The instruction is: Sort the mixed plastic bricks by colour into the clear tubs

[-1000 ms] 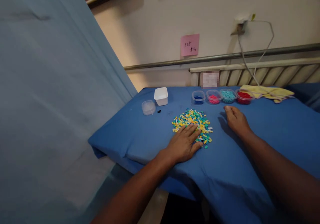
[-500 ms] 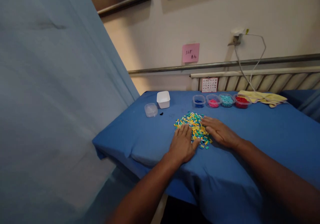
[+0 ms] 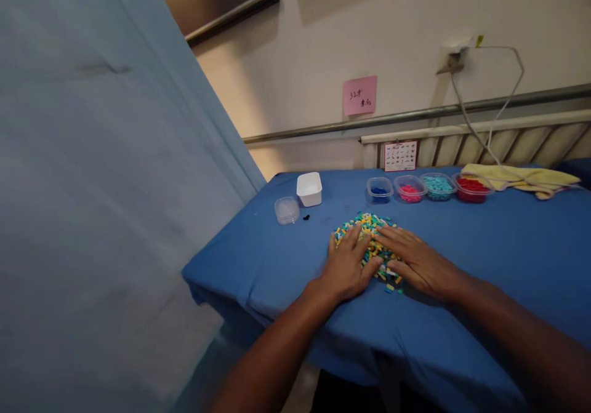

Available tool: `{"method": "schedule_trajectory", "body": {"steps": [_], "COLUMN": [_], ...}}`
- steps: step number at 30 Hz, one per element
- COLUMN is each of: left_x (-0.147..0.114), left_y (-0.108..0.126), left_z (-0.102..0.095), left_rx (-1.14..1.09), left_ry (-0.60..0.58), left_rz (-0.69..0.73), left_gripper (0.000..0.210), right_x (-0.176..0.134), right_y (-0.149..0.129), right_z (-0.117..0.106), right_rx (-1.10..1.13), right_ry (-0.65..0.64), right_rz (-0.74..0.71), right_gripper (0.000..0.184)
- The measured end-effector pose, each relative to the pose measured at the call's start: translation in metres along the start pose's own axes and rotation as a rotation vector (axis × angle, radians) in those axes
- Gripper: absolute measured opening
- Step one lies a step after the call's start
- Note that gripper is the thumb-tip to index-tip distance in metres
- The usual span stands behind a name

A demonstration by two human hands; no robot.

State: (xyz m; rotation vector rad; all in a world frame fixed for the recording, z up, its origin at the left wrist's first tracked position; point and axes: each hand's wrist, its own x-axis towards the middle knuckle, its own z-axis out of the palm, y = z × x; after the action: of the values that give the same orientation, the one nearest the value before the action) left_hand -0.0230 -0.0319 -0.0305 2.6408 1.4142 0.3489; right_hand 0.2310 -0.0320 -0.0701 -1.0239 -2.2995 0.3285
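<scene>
A pile of small plastic building bricks point(image 3: 376, 248) in yellow, teal, white and blue lies on the blue cloth point(image 3: 286, 265). My left hand point(image 3: 348, 267) rests on the pile's left side, fingers spread and palm down. From the right, my right hand point(image 3: 418, 262) lies flat over the other side with its fingers stretched out. Both hands touch the bricks and grip none of them. Part of the pile is hidden under the fingers, and a few bricks lie loose at its near edge.
Behind the pile stand clear tubs of dark blue point(image 3: 379, 191), pink point(image 3: 410, 190), light teal point(image 3: 438, 187) and red pieces point(image 3: 471, 189). A white container point(image 3: 309, 189), stacked clear lids point(image 3: 287, 210) and a small black piece point(image 3: 306, 217) are at left. A yellow cloth point(image 3: 521, 178) lies far right.
My hands have come closer together, and my right hand now reaches further over the pile. The bricks are drawn tighter between them. The view has shifted slightly.
</scene>
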Motion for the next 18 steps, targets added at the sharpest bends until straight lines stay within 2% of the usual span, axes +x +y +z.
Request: {"method": "schedule_trajectory", "body": {"steps": [2,5,8,10,13,18], "left_x": [0.003,0.009,0.015,0.016,0.015,0.008], "left_y": [-0.026,-0.087,-0.151,-0.180,-0.200,-0.200], "left_z": [-0.014,-0.042,-0.064,-0.070,-0.064,-0.051], "left_rx": [0.050,0.130,0.230,0.245,0.238,0.241], "left_ry": [0.143,0.329,0.358,0.349,0.331,0.356], "left_rz": [-0.047,-0.216,-0.497,-0.555,-0.525,-0.494], "left_gripper": [0.058,0.047,0.046,0.045,0.037,0.027], "right_x": [-0.001,-0.002,-0.004,-0.005,-0.007,-0.008], "right_y": [0.007,0.026,0.051,0.064,0.072,0.067], "right_z": [-0.006,-0.014,-0.015,-0.013,-0.009,-0.010], "right_rx": [0.022,0.049,0.089,0.138,0.173,0.133], "right_ry": [0.127,0.306,0.398,0.414,0.416,0.373], "right_rz": [0.054,0.193,0.345,0.432,0.486,0.473], "right_gripper": [0.055,0.045,0.043,0.043,0.042,0.039]}}
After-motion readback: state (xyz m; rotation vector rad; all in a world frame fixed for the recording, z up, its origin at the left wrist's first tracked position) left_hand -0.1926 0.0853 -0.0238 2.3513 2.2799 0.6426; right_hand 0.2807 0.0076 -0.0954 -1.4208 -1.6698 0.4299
